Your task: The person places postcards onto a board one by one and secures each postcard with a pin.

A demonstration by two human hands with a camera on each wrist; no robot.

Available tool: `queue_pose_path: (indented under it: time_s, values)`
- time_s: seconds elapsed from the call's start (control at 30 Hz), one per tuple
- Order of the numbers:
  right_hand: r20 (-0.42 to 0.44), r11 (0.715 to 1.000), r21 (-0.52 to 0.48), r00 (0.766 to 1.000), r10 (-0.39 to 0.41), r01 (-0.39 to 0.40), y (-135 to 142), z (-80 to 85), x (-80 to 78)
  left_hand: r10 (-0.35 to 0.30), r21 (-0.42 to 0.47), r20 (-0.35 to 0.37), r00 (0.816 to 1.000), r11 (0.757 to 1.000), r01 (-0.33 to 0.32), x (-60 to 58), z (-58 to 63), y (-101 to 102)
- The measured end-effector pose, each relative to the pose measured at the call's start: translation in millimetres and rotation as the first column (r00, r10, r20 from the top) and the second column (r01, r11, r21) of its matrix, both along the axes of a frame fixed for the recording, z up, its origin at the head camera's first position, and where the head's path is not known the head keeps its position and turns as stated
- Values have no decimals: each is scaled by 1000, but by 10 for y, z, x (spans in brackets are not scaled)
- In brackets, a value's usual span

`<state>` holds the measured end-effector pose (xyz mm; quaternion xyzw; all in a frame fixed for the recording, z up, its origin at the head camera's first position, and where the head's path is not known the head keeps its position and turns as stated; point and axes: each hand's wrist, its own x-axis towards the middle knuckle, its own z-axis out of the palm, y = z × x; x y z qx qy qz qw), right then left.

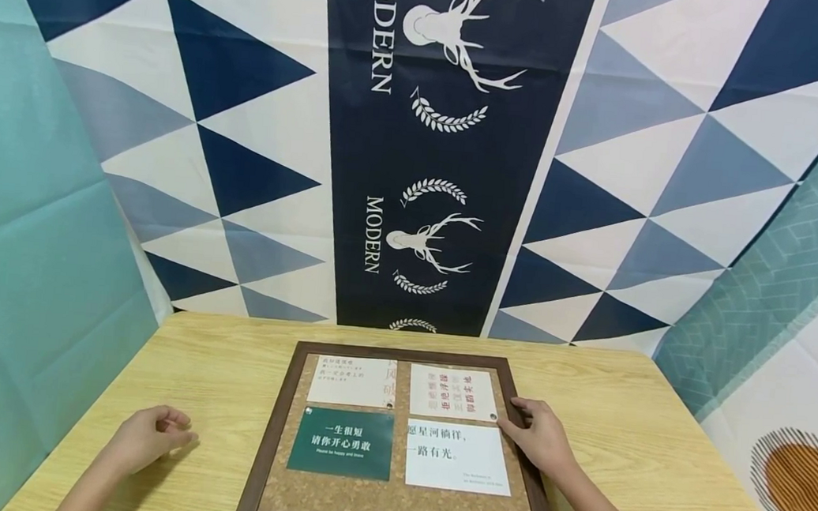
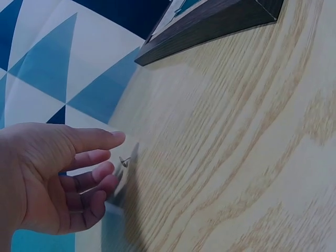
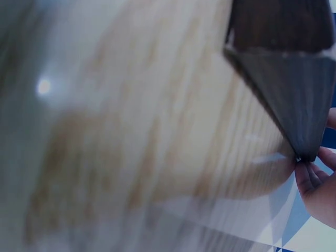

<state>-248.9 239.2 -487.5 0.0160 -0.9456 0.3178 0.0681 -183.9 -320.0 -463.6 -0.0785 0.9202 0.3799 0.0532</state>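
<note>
A cork board [image 1: 391, 508] with a dark brown wooden frame lies on the table, several printed cards on its cork. Its right edge is gripped by my right hand [image 1: 542, 439], the thumb over the frame by the white cards. In the right wrist view, the fingertips [image 3: 310, 176] meet the frame's outer side [image 3: 294, 94]. To the left of the board, my left hand [image 1: 147, 437] hovers over the table with loosely bent fingers and nothing seen between them. A small metal pushpin [image 2: 125, 161] shows just past its fingertips; whether they touch is unclear.
The cards are a dark green one [image 1: 342, 445], a white one [image 1: 459, 461] and two pale ones at the top. Small pins sit at some card corners. Behind the light wood table [image 1: 210, 352] hangs a triangle-patterned cloth [image 1: 263, 103] with a dark deer-print strip.
</note>
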Motion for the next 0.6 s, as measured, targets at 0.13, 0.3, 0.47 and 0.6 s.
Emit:
queue_pose_path:
  time_s: [0.13,0.3,0.47,0.6]
  values:
    - [4,1000,-1,1000,0,0,-5,-6,-3,-11,16,34,999,1000,11,-2,-10,-15]
    - [4,1000,1,1000,0,0,-3,-7,-5,-37,38,42,998,999,36,15,-2,-24]
    - [9,1000,-4,1000,1,-1,0,-3,-3,-65,49,33,997,997,63,26,-3,-27]
    - [9,1000,-4,1000,1,-1,1,-3,-6,-51,50,33,998,998,49,29,-15,-16]
